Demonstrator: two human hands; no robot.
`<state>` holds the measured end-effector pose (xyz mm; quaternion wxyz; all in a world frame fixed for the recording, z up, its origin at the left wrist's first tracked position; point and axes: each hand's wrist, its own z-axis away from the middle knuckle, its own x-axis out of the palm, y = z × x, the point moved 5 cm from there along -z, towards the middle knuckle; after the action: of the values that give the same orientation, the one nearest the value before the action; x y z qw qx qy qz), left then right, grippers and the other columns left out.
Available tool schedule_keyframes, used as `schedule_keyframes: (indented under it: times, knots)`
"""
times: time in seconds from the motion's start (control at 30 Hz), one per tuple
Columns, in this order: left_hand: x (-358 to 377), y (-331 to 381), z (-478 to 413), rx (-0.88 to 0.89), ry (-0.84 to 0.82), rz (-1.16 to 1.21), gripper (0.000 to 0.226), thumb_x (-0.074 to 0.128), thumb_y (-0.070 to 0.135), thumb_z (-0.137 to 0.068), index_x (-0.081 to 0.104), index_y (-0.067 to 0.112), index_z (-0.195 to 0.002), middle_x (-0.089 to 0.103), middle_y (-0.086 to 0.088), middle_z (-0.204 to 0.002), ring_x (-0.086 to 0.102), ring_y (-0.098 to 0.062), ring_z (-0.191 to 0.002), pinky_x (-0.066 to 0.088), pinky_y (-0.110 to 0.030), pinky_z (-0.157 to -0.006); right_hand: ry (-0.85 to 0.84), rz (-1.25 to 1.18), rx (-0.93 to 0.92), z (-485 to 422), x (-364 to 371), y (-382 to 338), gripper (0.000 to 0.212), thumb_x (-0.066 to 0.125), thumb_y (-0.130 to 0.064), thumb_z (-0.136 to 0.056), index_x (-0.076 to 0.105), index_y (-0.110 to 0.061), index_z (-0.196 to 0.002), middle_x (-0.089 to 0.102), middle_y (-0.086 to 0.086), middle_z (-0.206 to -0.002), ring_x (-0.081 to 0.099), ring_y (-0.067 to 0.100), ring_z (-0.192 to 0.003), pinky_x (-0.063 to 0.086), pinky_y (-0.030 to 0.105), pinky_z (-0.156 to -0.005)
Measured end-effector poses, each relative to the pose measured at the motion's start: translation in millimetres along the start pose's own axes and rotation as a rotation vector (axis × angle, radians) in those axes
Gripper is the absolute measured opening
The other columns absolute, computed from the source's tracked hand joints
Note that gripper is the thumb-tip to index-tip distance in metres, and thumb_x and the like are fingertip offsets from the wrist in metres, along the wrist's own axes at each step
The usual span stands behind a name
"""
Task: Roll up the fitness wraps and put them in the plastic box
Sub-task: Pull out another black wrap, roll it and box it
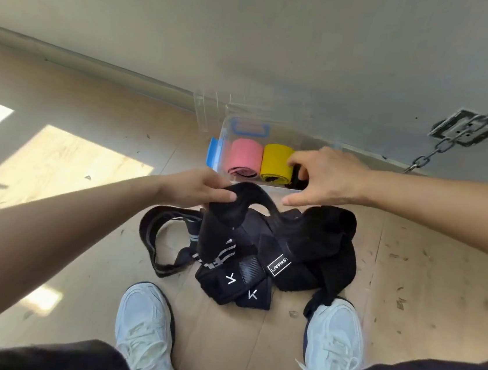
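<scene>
Hands both out over a plywood floor [83, 197]. Left hand [203, 187] pinches the raised edge of a black wrap [243, 203] between thumb and fingers; the wrap hangs from that grip down into the pile of black wraps [315, 241] just below and to its right.

Right hand [329, 176] is over the near right corner of the clear plastic box [225, 134]. Its fingers curve down over a black roll [300, 177] and the thumb is spread wide toward the pile. Cannot tell whether it grips the roll or only touches it.

Inside the box, left of the right hand's fingertips: yellow roll [277, 162], just beside the black one, then pink roll [245, 157]. Blue clip [213, 152] on the box's left end, blue handle [250, 129] at its far end.

Writing, all below the hands on the pile:
- white boxed label [278, 265], starts "LA", the rest not sure
- two white K-like marks [231, 280]
- white stripes [219, 255], no text readable

Black loop band [155, 235] lies below the left hand, touching the pile's left side. White shoes [145, 322] stand near the pile. Chain [468, 125] hangs above the right forearm.
</scene>
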<state>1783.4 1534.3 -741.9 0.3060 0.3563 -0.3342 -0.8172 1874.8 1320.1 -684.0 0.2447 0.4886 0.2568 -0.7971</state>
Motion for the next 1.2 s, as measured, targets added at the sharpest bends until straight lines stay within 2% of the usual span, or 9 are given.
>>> schedule_keyframes:
  times: [0.13,0.27,0.4,0.43,0.53,0.67,0.9,1.07,1.2]
  knots:
    - [18,19,-1,0.104,-0.006,0.062,0.047,0.056,0.036,-0.105,0.065,-0.010,-0.095,0.062,-0.011,-0.084,0.056,-0.021,-0.077,0.047,-0.041,-0.077,-0.137,-0.463,-0.141,1,11,-25,0.060,0.081,-0.048,-0.079,0.061,-0.028,-0.131,0.068,-0.010,-0.114,0.064,0.009,-0.105,0.051,0.025,-0.093]
    - [21,31,-3,0.132,0.046,0.239,0.026,0.058,0.030,-0.102,0.079,0.020,-0.090,0.076,0.003,-0.088,0.068,-0.011,-0.083,0.054,-0.028,-0.079,-0.061,-0.574,-0.128,-2,32,-17,0.020,0.075,-0.025,-0.090,0.072,-0.019,-0.108,0.074,-0.005,-0.091,0.068,0.006,-0.083,0.049,0.023,-0.078]
    - [27,35,-4,0.155,-0.007,0.202,0.036,0.059,0.021,-0.102,0.076,0.032,-0.072,0.069,0.013,-0.072,0.063,-0.005,-0.070,0.047,-0.021,-0.069,0.007,-0.558,-0.215,0,28,-19,0.058,0.082,-0.032,-0.082,0.056,-0.024,-0.133,0.055,-0.013,-0.120,0.059,0.001,-0.094,0.045,0.011,-0.075]
    - [28,37,-4,0.161,-0.018,0.223,0.038,0.058,0.020,-0.103,0.077,0.033,-0.072,0.069,0.013,-0.072,0.063,-0.004,-0.069,0.048,-0.019,-0.068,-0.020,-0.577,-0.242,0,29,-23,0.055,0.082,-0.030,-0.083,0.058,-0.023,-0.131,0.055,-0.013,-0.121,0.058,0.001,-0.096,0.044,0.008,-0.074]
    - [30,41,-5,0.158,-0.047,0.276,0.030,0.062,0.013,-0.101,0.079,0.029,-0.082,0.076,0.007,-0.083,0.071,-0.010,-0.078,0.053,-0.020,-0.073,-0.143,-0.600,-0.242,-2,35,-29,0.019,0.079,-0.031,-0.086,0.069,-0.016,-0.092,0.065,-0.009,-0.084,0.059,0.007,-0.077,0.042,0.016,-0.066]
    - [26,19,-12,0.108,0.034,0.072,0.011,0.070,0.003,-0.091,0.074,0.012,-0.097,0.077,-0.008,-0.095,0.073,-0.027,-0.086,0.059,-0.039,-0.084,-0.230,-0.677,-0.155,-2,29,-16,0.033,0.076,-0.028,-0.090,0.056,-0.018,-0.065,0.051,-0.015,-0.057,0.048,0.004,-0.057,0.038,0.017,-0.058]
    - [19,0,-10,-0.123,-0.145,-0.230,0.016,0.073,0.014,-0.088,0.076,0.019,-0.103,0.080,0.004,-0.095,0.075,-0.015,-0.092,0.057,-0.036,-0.095,-0.368,-0.666,-0.101,2,35,-10,0.023,0.071,-0.024,-0.093,0.071,-0.002,-0.093,0.072,0.017,-0.091,0.065,0.019,-0.078,0.052,0.037,-0.072]
    - [6,4,-6,-0.175,-0.114,-0.314,0.017,0.067,0.011,-0.089,0.073,0.026,-0.085,0.077,0.004,-0.084,0.072,-0.011,-0.078,0.052,-0.021,-0.073,-0.363,-0.574,-0.061,2,44,1,0.022,0.070,-0.027,-0.094,0.072,-0.005,-0.091,0.069,0.006,-0.081,0.062,0.005,-0.064,0.051,0.023,-0.059]
    - [5,2,-9,-0.204,-0.069,-0.296,0.015,0.061,0.013,-0.094,0.074,0.015,-0.086,0.078,-0.005,-0.085,0.075,-0.012,-0.078,0.058,-0.029,-0.073,-0.367,-0.394,-0.067,1,45,5,0.027,0.070,-0.033,-0.093,0.072,-0.006,-0.092,0.068,0.003,-0.080,0.064,0.015,-0.073,0.053,0.030,-0.065]
